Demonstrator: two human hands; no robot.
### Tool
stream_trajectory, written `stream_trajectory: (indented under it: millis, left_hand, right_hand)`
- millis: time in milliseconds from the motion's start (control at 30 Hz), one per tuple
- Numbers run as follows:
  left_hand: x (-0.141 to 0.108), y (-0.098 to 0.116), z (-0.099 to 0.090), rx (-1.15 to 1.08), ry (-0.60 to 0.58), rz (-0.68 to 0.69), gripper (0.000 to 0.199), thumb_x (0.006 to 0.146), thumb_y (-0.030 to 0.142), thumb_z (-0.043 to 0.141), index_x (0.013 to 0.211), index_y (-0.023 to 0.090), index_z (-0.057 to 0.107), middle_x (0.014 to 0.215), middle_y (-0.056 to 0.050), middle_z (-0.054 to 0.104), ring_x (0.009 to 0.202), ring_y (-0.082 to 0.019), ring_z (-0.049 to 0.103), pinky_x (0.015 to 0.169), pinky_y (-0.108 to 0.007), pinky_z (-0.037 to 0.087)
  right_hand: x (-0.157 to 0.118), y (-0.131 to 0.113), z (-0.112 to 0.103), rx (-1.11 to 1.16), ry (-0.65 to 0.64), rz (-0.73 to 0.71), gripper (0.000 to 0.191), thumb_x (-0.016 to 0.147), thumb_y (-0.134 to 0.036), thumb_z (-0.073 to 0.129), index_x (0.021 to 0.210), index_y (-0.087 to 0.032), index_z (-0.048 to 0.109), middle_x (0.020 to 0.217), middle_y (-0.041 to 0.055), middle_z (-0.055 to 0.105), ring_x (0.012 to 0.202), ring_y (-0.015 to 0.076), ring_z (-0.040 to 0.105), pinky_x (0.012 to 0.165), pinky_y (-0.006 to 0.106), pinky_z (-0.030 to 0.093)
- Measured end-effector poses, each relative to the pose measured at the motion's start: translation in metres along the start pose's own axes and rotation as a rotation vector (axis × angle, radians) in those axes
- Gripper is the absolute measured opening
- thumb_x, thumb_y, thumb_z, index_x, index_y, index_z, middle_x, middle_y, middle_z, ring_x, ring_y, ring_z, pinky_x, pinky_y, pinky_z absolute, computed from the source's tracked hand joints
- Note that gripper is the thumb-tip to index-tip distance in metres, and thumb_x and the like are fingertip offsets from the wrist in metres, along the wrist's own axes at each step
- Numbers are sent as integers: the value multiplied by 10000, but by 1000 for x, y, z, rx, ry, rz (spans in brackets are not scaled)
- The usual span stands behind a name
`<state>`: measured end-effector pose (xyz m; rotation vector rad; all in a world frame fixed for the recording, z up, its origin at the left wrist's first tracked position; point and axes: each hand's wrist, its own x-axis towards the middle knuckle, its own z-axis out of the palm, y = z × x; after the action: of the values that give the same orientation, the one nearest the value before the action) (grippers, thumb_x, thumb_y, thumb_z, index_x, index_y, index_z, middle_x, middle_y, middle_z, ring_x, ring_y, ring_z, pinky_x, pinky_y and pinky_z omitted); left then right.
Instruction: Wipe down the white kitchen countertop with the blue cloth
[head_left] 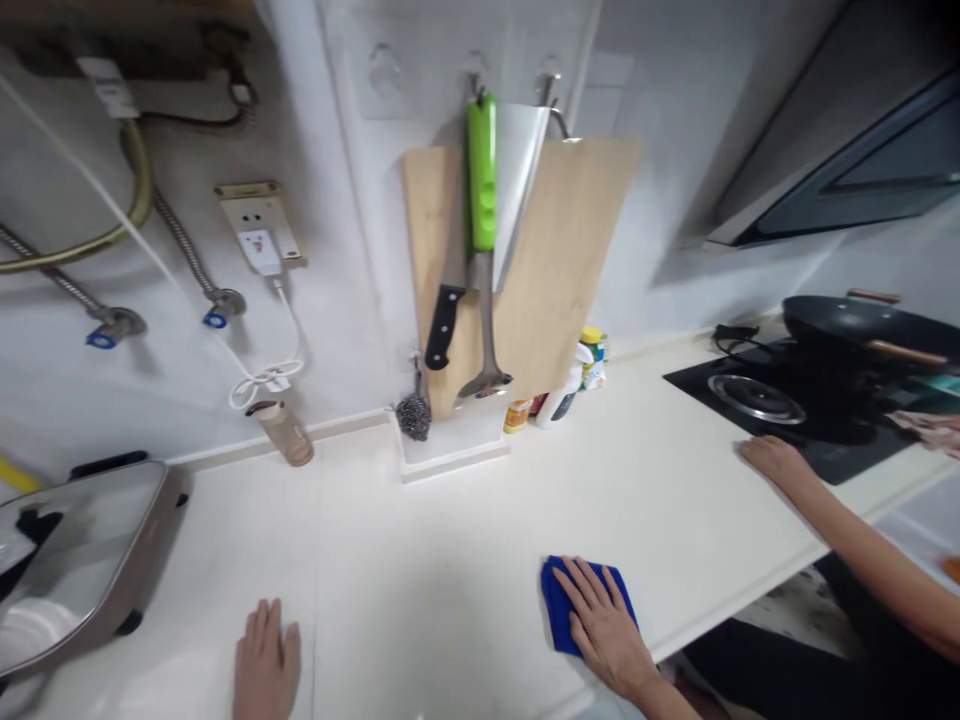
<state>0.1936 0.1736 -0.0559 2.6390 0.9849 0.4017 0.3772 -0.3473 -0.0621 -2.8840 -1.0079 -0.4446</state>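
At the lower left, my left hand point(266, 662) lies palm down on the white countertop point(420, 590), its fingers stretched out and the thumb apart, holding nothing. My right hand point(611, 635) rests flat on a folded blue cloth point(559, 610) near the counter's front edge. Its fingers are spread over the cloth, and the palm covers part of it.
Another person's hand point(776, 465) rests beside the black stove point(825, 400), which bears a wok point(855, 325). A glass-lidded pan point(135, 560) stands left, a brown bottle point(283, 435) by the wall. Knives, a ladle point(486, 320) and a cutting board point(570, 240) hang centrally.
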Motion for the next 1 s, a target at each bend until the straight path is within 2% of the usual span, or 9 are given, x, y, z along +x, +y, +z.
stream_trajectory:
  millis: [133, 200, 467, 633, 733, 800, 867, 933, 1000]
  left_hand:
    - [-9, 2, 8, 41, 117, 81, 736, 938, 492, 207, 1450, 3, 409, 1562, -242, 376, 1513, -324, 220, 1233, -546, 189]
    - [-11, 4, 11, 36, 141, 96, 706, 943, 472, 226, 1453, 20, 410, 1559, -233, 387, 1512, -315, 227, 1229, -542, 203]
    - [-11, -1, 12, 11, 191, 121, 642, 948, 419, 276, 1450, 46, 422, 1547, -219, 412, 1502, -302, 259, 1225, -523, 229]
    - [-13, 9, 4, 10, 188, 124, 635, 964, 385, 243, 1402, -22, 459, 1531, -270, 408, 1494, -337, 270, 1224, -545, 226]
    - [-17, 15, -3, -38, 128, 85, 607, 956, 377, 284, 1396, 7, 474, 1550, -258, 382, 1502, -354, 239, 1223, -582, 214]
    - [-21, 20, -4, -66, 87, 74, 573, 950, 388, 319, 1373, 56, 519, 1546, -237, 402, 1500, -383, 228, 1203, -641, 219]
    - [-29, 30, -1, -87, 48, 112, 527, 949, 385, 345, 1313, 92, 589, 1516, -224, 454, 1481, -405, 266, 1183, -670, 254]
    - [-39, 49, 3, -118, 7, 199, 476, 952, 364, 367, 1261, 128, 641, 1496, -199, 491, 1464, -383, 318, 1188, -634, 295]
    - [-50, 76, 8, -166, -34, 318, 434, 956, 344, 383, 1259, 187, 651, 1505, -147, 497, 1465, -325, 341, 1208, -568, 315]
  right_hand:
    - [-1, -25, 8, -70, 38, 16, 693, 901, -252, 411, 1562, -209, 205, 1597, 78, 317, 1473, 302, 265, 1191, 588, 216]
    - [2, -44, 8, -83, 36, 5, 713, 896, -247, 413, 1567, -198, 178, 1601, 84, 304, 1473, 313, 262, 1190, 596, 214]
    - [34, -153, 12, -40, -14, -63, 819, 849, -220, 442, 1581, -240, 74, 1610, 63, 258, 1481, 355, 236, 1214, 611, 115]
    - [78, -219, 9, 171, -179, -175, 734, 879, -318, 492, 1555, -190, 238, 1624, 133, 182, 1495, 386, 158, 1197, 667, 53]
    - [101, -245, 6, 436, -116, -172, 685, 867, -374, 552, 1495, -159, 384, 1590, 155, 295, 1466, 423, 221, 1166, 715, 92]
    - [107, -245, 4, 586, -32, -157, 593, 882, -376, 553, 1447, -219, 463, 1543, 88, 416, 1429, 382, 332, 1168, 679, 186]
    - [103, -227, 5, 664, 40, -116, 487, 938, -360, 484, 1418, -275, 490, 1486, 22, 501, 1377, 281, 439, 1166, 557, 316]
    - [90, -192, 9, 698, 122, -25, 447, 984, -346, 387, 1410, -250, 484, 1448, 40, 542, 1326, 210, 502, 1121, 441, 416]
    - [72, -147, 15, 713, 226, 105, 447, 990, -351, 335, 1368, -185, 505, 1396, 113, 576, 1283, 224, 542, 1074, 437, 470]
